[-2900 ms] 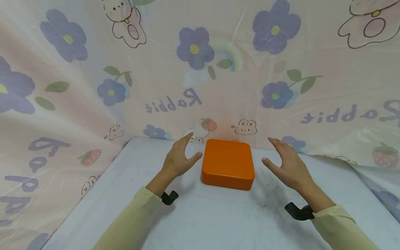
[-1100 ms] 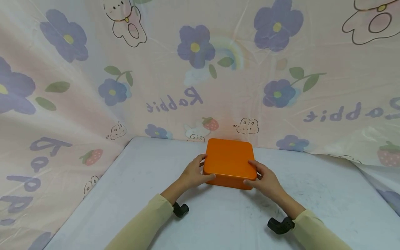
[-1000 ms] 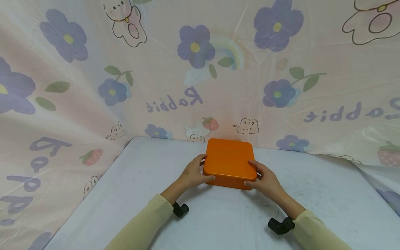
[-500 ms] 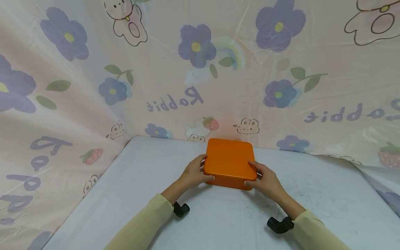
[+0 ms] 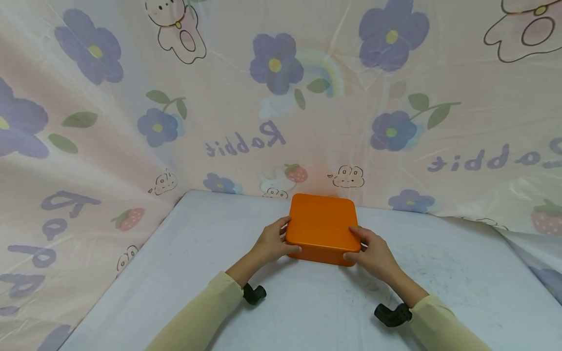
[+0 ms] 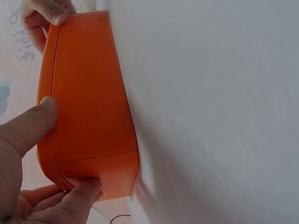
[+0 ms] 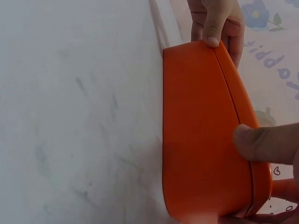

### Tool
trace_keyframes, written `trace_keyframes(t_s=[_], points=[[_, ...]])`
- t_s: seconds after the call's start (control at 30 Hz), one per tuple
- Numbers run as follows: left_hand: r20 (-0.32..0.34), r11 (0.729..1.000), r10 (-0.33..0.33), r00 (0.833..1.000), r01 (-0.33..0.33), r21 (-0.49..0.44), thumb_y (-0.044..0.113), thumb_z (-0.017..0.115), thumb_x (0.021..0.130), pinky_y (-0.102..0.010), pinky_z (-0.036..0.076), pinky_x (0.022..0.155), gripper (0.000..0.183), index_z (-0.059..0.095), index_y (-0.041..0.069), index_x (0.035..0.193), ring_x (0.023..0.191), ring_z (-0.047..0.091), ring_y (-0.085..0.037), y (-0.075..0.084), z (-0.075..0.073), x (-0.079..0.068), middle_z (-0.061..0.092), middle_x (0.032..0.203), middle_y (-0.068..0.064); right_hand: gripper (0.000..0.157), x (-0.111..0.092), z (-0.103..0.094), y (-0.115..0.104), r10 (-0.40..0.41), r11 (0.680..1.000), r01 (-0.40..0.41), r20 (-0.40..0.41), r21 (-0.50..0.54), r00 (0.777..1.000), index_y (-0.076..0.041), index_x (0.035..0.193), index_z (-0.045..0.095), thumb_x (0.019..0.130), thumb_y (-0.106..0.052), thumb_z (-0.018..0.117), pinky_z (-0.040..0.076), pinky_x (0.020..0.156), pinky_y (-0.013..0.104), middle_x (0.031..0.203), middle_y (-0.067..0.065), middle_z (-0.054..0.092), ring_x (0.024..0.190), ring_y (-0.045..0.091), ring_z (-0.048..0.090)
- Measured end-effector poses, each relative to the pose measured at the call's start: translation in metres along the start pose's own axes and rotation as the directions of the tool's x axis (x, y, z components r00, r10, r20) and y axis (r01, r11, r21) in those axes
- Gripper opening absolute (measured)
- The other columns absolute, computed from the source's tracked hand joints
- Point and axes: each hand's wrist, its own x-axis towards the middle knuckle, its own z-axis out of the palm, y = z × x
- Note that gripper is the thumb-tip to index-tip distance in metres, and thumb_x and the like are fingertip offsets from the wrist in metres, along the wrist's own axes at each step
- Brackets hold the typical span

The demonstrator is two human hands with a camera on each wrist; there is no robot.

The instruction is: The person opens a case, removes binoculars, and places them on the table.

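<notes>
A square orange lidded box [image 5: 324, 222] with rounded corners sits on the white tabletop, its lid on. Around its front left corner my left hand [image 5: 269, 243] grips it, thumb on the front face and fingers along the left side. My right hand [image 5: 375, 254] grips the front right corner the same way. In the left wrist view, the left thumb [image 6: 39, 119] lies across the thin seam under the lid. The right wrist view shows the right thumb [image 7: 252, 141] on that seam too, with some right fingers partly hidden behind the box.
A patterned curtain [image 5: 325, 112] with flowers and rabbits hangs close behind the box and along the left side. The white tabletop [image 5: 303, 312] bears grey smudges at right. Black curved wrist pieces [image 5: 392, 315] stick out beneath both sleeves.
From spread apart on either side, both hands have come inward and taken hold of the box's front corners. Over the last second, hands and box have stayed almost still.
</notes>
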Motion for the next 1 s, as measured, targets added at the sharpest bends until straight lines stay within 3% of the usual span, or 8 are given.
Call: trace_keyframes(t_s=[1.0], points=[[0.000,1.000,-0.008,1.000,0.008,0.008,0.020,0.083,0.075,-0.042,0.042,0.109,0.093,0.030,0.011,0.151,0.138,0.043,-0.027,0.0018,0.0028,0.0002,0.036,0.155,-0.005,0.078,0.0010,0.0003,-0.0029,0.038,0.999,-0.038,-0.005,0.005,0.999,0.003,0.146,0.037,0.081,-0.015,0.077,0.050,0.098,0.046,0.150,0.026,0.036,0.128,0.043,0.050]])
